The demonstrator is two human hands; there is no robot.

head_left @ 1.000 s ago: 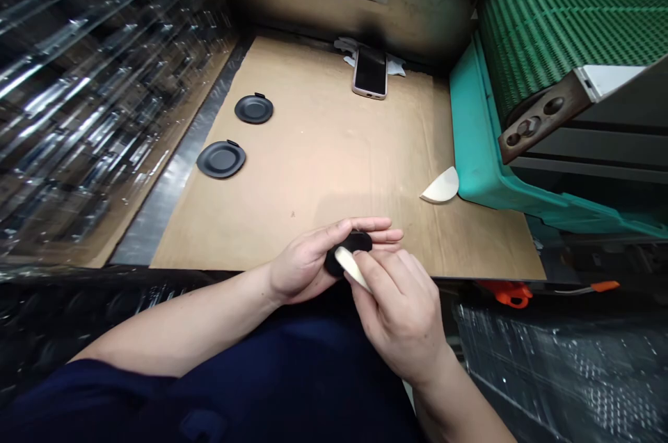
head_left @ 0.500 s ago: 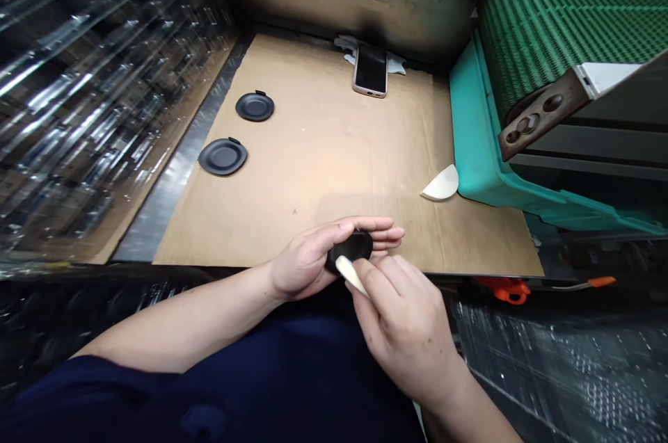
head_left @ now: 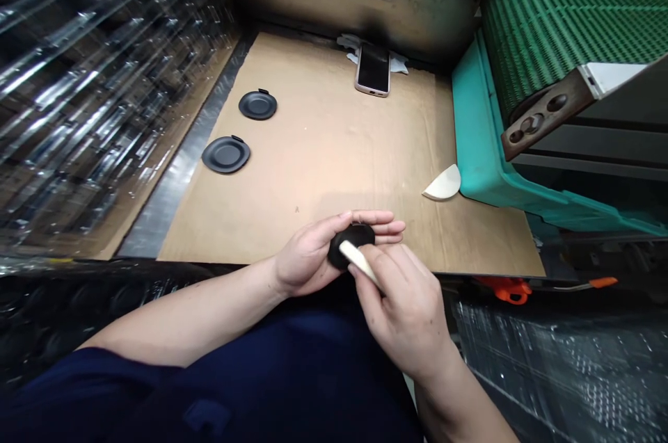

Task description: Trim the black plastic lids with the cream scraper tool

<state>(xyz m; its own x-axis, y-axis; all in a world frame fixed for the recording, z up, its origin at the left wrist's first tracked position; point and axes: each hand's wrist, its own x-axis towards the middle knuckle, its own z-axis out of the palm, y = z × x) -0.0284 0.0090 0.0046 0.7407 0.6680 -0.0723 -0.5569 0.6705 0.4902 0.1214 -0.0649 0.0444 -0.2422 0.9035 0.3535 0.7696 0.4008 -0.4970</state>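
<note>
My left hand (head_left: 313, 255) cradles a black round piece (head_left: 342, 248) at the front edge of the cardboard sheet, its thumb on the near rim and its fingers stretched behind. Pinched in my right hand (head_left: 404, 297) is a cream-coloured flat tool (head_left: 360, 262), whose tip lies against the face of the black piece. Part of that piece is hidden by my right fingers. Two dark oval lids with small tabs lie at the left, one farther back (head_left: 257, 104) and one nearer (head_left: 226, 154). A cream half-round piece (head_left: 442, 183) rests at the right.
A phone (head_left: 373, 71) lies on a pale cloth at the back of the cardboard (head_left: 334, 144). On the right stand a teal bin (head_left: 472, 130) and a green conveyor belt (head_left: 568, 19). Stacked clear plastic trays (head_left: 104, 81) fill the left. An orange tool (head_left: 509, 288) sits below the right edge.
Both hands and the black piece have moved slightly up. The cream tool has shifted a little across its surface. The surroundings appear slightly shifted in the view.
</note>
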